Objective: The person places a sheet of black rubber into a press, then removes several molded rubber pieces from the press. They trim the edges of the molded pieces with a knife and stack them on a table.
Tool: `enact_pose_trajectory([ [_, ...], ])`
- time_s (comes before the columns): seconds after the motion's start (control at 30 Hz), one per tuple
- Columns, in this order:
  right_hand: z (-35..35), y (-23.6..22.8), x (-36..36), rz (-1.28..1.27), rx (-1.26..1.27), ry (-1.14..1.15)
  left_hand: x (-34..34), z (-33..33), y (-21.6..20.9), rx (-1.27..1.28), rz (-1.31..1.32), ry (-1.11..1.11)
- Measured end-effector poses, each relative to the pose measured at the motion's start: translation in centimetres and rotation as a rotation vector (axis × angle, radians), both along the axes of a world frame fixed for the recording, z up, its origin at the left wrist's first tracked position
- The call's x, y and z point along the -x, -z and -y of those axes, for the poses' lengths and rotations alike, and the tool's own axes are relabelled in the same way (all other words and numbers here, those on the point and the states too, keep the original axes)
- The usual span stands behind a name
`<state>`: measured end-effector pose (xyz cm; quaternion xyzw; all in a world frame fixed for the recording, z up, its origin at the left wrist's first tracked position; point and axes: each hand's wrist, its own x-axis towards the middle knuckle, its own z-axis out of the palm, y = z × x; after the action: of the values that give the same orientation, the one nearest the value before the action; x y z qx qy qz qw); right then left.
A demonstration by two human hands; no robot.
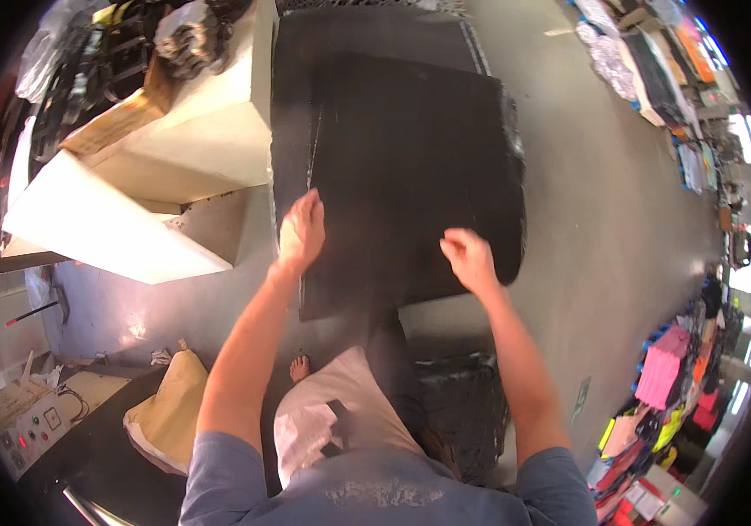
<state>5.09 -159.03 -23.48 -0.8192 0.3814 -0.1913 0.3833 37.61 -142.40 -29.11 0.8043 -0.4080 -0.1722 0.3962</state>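
A large black sheet (410,167), slightly askew, lies over another black sheet (375,33) in front of me. My left hand (303,231) is closed at the upper sheet's left edge, with its fingertips pinched against that edge. Over the sheet's near right part, my right hand (470,258) is closed with curled fingers. Whatever it may hold is hidden. The sheet's near edge extends toward me below both hands, and its right edge looks slightly curved.
At the left stands a pale angular panel structure (121,223) beside the sheets. A control box (33,430) with buttons and a tan cloth-like piece (169,408) are at the lower left. Black sheeting (459,408) lies beside my legs. Colourful stacks (663,364) line the right side.
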Motion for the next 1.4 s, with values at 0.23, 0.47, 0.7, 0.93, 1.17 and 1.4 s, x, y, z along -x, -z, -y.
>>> enact_pose_trajectory([
  [0.23,26.8,7.9,-20.4,-0.185,0.494,-0.221,-15.1,20.8,8.0,0.07,0.302,0.068],
  [0.47,34.9,8.9,-31.0,-0.633,0.381,-0.284,-15.0,22.7,10.4,-0.092,0.565,0.094],
  [0.7,37.3,6.7,-33.1,-0.552,0.526,-0.373,-16.8,23.5,7.0,-0.292,0.4,0.197],
  [0.93,37.7,9.7,-31.2,-0.189,0.626,-0.379,-19.9,27.7,9.0,-0.26,0.565,0.169],
  [1.17,37.7,7.3,-33.1,-0.232,0.48,-0.642,-19.9,27.7,8.9,-0.231,0.526,0.154],
  [1.4,34.8,5.7,-34.4,-0.64,0.375,-0.725,-20.2,28.0,8.6,-0.22,0.51,0.156],
])
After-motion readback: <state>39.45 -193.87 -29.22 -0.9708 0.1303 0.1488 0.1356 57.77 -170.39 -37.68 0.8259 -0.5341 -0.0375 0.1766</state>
